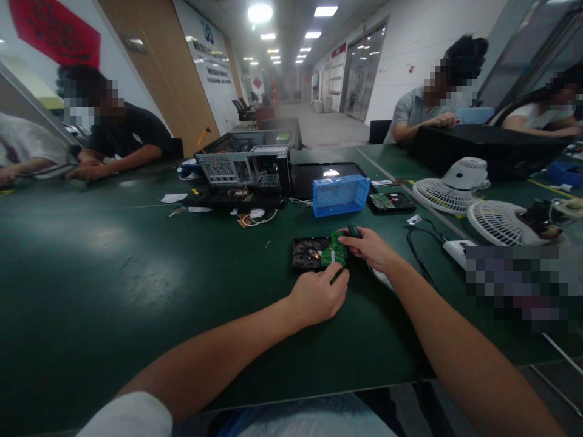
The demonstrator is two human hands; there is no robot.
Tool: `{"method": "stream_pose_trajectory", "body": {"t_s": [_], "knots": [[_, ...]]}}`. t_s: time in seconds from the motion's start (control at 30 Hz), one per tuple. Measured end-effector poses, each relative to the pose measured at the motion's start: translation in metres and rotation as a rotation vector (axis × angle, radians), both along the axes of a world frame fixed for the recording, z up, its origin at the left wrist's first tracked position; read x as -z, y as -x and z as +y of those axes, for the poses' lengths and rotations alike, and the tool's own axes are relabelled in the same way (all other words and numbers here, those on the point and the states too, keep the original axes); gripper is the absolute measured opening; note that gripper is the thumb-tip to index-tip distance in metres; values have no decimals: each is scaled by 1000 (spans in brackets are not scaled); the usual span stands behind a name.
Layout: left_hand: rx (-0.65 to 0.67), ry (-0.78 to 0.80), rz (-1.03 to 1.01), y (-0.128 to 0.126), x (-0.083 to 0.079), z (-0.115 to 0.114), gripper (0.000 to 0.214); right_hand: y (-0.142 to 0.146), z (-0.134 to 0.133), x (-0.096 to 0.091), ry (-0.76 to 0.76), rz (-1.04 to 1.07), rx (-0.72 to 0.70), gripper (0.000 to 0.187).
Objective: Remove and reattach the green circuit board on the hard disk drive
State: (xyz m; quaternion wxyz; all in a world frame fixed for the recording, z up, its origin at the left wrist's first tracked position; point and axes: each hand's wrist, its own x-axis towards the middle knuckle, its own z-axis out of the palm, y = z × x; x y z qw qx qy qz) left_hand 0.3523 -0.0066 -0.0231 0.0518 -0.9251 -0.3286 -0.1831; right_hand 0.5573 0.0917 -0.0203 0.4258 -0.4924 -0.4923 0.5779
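A black hard drive (308,253) lies on the green table (136,273) in front of me, with a green circuit board (334,249) on its right part. My left hand (319,296) is curled at the drive's near edge, its fingertips touching the board's lower corner. My right hand (370,247) is closed round a dark screwdriver handle (353,230) held over the board's right side. The tool's tip is hidden behind the board and my fingers.
A blue plastic bin (340,194), an open computer case (248,165) and a second drive (390,202) lie beyond. Two white fans (453,187) and a black cable (421,249) sit to the right. Other people sit around the table.
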Motion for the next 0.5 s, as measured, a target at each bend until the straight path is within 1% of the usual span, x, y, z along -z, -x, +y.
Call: {"method": "stream_pose_trajectory", "body": {"t_s": [0.1, 0.2, 0.37, 0.5], "knots": [[-77, 29, 9, -1, 2, -1, 49, 0, 0, 1, -9, -11, 2, 48], [-128, 63, 22, -2, 6, -1, 55, 0, 0, 1, -14, -39, 17, 47], [-153, 103, 36, -3, 7, 0, 60, 2, -2, 0, -19, -67, 28, 45], [-157, 99, 49, -4, 7, 0, 62, 2, -2, 0, -18, -88, 32, 44]]}}
